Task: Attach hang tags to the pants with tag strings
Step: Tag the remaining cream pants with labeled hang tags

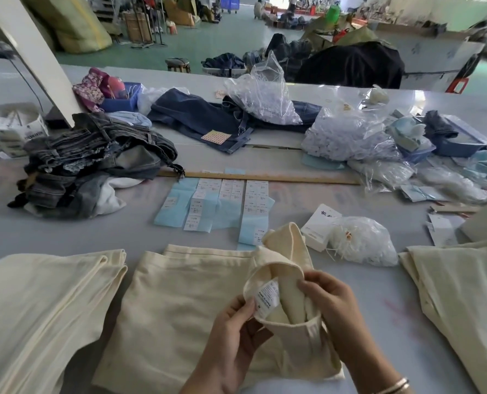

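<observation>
Left hand (231, 339) pinches turned-out waistband edge of cream pants (185, 305), thumb beside white care label (266, 299) sewn inside. Right hand (332, 305) grips same waistband from opposite side, fingers curled over fabric; label sits between both hands. Pants lie flat on grey table (140, 223). Folded cream pants stack (37, 294) left, another (464, 294) right. Beyond: white hang tags (319, 230) touching bag of tag strings (364, 243). Farther: sticker sheets (225, 203), wooden ruler (265, 177), denim pile (94, 163).
</observation>
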Demonstrator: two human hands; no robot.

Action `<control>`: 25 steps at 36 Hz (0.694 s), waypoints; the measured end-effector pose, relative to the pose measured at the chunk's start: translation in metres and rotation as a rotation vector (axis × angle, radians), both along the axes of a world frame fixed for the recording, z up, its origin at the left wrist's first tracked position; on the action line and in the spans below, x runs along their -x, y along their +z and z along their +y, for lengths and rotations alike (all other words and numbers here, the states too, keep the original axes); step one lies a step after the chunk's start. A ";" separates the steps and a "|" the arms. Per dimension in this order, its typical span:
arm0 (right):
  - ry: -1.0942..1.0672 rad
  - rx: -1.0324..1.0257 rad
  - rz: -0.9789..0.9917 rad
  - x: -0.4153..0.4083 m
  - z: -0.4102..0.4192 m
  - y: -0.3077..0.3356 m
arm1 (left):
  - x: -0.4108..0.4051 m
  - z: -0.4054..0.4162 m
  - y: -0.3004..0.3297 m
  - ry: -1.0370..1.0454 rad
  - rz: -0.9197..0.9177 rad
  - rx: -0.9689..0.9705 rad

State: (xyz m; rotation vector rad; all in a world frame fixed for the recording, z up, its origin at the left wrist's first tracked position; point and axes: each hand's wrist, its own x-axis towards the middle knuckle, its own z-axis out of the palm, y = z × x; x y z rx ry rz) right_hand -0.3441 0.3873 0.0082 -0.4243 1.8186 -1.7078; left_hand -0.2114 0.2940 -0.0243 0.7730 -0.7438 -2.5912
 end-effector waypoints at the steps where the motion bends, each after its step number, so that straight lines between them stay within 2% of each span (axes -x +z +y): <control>1: 0.004 0.035 -0.042 0.001 0.000 0.002 | -0.001 0.002 -0.002 0.006 0.028 -0.023; 6: 0.028 0.128 -0.185 0.000 -0.003 0.003 | -0.003 0.007 -0.009 0.032 0.107 -0.103; 13: 0.041 0.164 -0.264 0.001 -0.006 0.002 | -0.002 0.004 -0.013 0.026 0.167 -0.154; 18: 0.057 0.136 -0.287 0.008 0.000 0.001 | 0.008 0.009 -0.012 0.019 0.117 -0.118; 21: -0.013 0.069 -0.300 0.025 0.016 -0.005 | 0.022 0.015 -0.012 -0.110 0.044 0.036; 25: -0.135 -0.155 -0.328 0.065 0.045 -0.026 | 0.037 0.019 -0.030 -0.452 -0.166 0.522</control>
